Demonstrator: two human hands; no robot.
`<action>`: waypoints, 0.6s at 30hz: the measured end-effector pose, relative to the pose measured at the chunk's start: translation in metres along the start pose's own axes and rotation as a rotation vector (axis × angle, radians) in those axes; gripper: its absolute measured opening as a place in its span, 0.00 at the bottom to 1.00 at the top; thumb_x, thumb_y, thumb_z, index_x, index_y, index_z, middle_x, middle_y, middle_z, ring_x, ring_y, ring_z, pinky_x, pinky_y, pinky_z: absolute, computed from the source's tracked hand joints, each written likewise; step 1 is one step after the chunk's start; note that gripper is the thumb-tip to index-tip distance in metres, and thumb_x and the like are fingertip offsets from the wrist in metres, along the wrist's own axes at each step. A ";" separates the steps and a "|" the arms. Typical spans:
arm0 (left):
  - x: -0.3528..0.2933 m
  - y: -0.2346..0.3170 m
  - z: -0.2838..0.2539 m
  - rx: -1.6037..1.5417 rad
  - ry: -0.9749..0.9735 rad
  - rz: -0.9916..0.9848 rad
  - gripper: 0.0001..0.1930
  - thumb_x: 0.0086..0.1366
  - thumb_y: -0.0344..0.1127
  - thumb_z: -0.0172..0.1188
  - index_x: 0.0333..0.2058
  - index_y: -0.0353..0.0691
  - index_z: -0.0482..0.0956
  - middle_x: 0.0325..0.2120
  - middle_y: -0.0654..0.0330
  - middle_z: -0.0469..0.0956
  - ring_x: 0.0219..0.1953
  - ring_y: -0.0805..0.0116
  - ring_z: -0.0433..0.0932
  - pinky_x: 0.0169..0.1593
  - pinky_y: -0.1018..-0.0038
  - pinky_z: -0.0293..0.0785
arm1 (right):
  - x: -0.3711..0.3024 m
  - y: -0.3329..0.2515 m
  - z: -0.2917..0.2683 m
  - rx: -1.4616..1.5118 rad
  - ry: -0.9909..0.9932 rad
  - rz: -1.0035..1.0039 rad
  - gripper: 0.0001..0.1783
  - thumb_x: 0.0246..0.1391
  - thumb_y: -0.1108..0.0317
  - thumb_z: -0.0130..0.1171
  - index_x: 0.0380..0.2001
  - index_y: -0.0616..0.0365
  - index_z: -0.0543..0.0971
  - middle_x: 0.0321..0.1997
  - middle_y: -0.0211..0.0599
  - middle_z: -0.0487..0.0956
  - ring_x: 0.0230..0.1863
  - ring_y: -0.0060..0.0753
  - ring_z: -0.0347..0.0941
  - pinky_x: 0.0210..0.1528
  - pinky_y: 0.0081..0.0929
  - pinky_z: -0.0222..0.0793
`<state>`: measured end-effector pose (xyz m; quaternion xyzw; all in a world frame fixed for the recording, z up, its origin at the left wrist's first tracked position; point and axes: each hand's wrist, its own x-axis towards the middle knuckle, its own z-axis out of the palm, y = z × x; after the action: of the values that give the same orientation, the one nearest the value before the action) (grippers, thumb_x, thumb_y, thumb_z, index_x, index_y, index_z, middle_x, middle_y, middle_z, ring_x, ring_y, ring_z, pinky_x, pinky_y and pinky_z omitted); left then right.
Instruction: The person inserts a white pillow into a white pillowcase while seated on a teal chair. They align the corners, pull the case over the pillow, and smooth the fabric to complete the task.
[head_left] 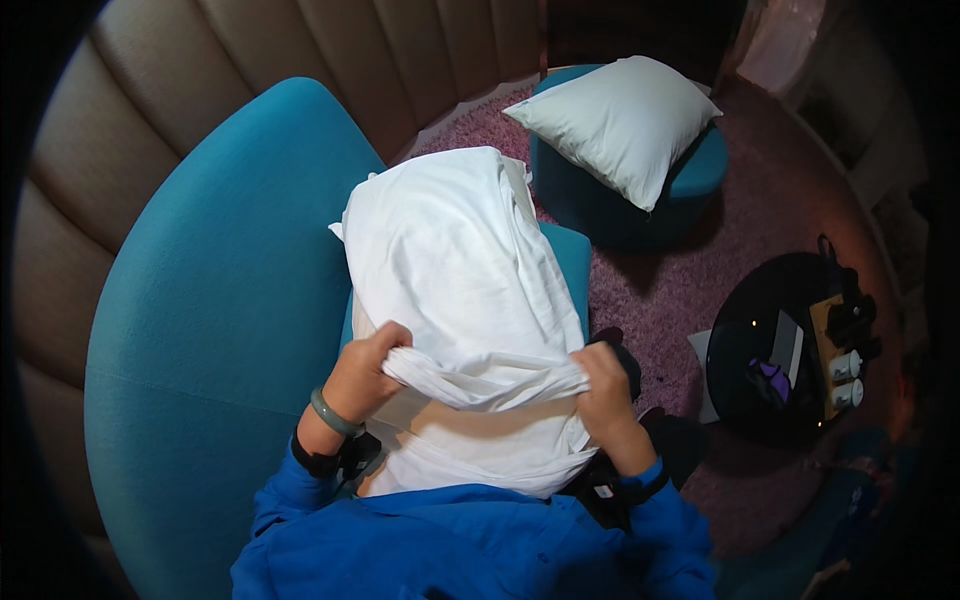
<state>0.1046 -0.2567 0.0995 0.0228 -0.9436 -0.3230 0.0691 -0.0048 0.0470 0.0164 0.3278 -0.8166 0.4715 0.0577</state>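
White, soft and light, the pillowcase over a pillow on the blue chair was gripped at its bunched near edge by left hand and right hand, the best place to hold.

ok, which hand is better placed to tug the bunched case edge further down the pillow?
Probably the left hand: it has a full fist around the rolled edge of the white pillowcase. The right hand only pinches the edge's far end, lower down.
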 end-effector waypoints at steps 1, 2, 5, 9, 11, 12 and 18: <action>-0.005 0.001 0.000 0.182 -0.067 -0.026 0.15 0.57 0.33 0.68 0.38 0.40 0.71 0.22 0.52 0.76 0.27 0.56 0.79 0.30 0.67 0.72 | 0.005 0.001 -0.001 0.054 0.132 0.022 0.16 0.43 0.82 0.57 0.39 0.63 0.76 0.36 0.43 0.78 0.39 0.45 0.77 0.47 0.30 0.71; -0.010 0.001 0.001 0.350 -0.100 -0.025 0.16 0.56 0.35 0.69 0.38 0.41 0.71 0.22 0.52 0.77 0.27 0.53 0.80 0.30 0.65 0.73 | 0.008 0.000 -0.002 0.181 0.217 0.055 0.11 0.47 0.82 0.54 0.37 0.64 0.74 0.35 0.39 0.77 0.37 0.39 0.74 0.45 0.27 0.69; -0.014 -0.006 0.012 0.430 0.086 -0.016 0.12 0.55 0.27 0.62 0.37 0.41 0.71 0.28 0.49 0.78 0.31 0.46 0.78 0.32 0.59 0.73 | -0.001 -0.013 -0.006 0.466 0.114 0.256 0.07 0.52 0.81 0.53 0.36 0.63 0.73 0.34 0.38 0.77 0.36 0.35 0.75 0.42 0.24 0.69; -0.006 -0.018 0.013 0.281 0.461 -0.056 0.13 0.54 0.18 0.52 0.37 0.39 0.70 0.29 0.45 0.74 0.33 0.42 0.75 0.35 0.60 0.73 | -0.010 -0.025 -0.007 0.358 -0.076 0.063 0.14 0.49 0.77 0.63 0.40 0.62 0.73 0.31 0.44 0.79 0.33 0.38 0.78 0.38 0.25 0.71; -0.002 -0.017 0.008 0.110 0.553 -0.123 0.10 0.58 0.19 0.53 0.36 0.38 0.68 0.26 0.50 0.72 0.29 0.51 0.75 0.35 0.68 0.72 | -0.013 -0.029 -0.005 0.282 -0.143 -0.020 0.21 0.47 0.70 0.70 0.43 0.61 0.74 0.31 0.47 0.80 0.33 0.44 0.80 0.35 0.30 0.74; 0.002 -0.015 0.005 0.002 0.557 -0.082 0.09 0.59 0.20 0.55 0.36 0.38 0.68 0.26 0.53 0.72 0.29 0.57 0.74 0.35 0.70 0.71 | -0.015 -0.030 -0.004 0.201 -0.194 -0.023 0.20 0.46 0.71 0.69 0.43 0.61 0.75 0.32 0.48 0.80 0.33 0.45 0.80 0.35 0.31 0.75; 0.010 0.003 -0.007 -0.436 0.347 -0.014 0.10 0.59 0.24 0.62 0.32 0.38 0.68 0.26 0.66 0.69 0.30 0.78 0.66 0.36 0.81 0.66 | -0.005 -0.018 0.005 -0.189 -0.323 -0.010 0.25 0.40 0.79 0.62 0.46 0.61 0.74 0.37 0.48 0.79 0.40 0.50 0.78 0.42 0.33 0.74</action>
<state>0.0954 -0.2591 0.1079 0.0687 -0.8256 -0.5103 0.2308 0.0109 0.0388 0.0250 0.3964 -0.8543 0.3337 -0.0414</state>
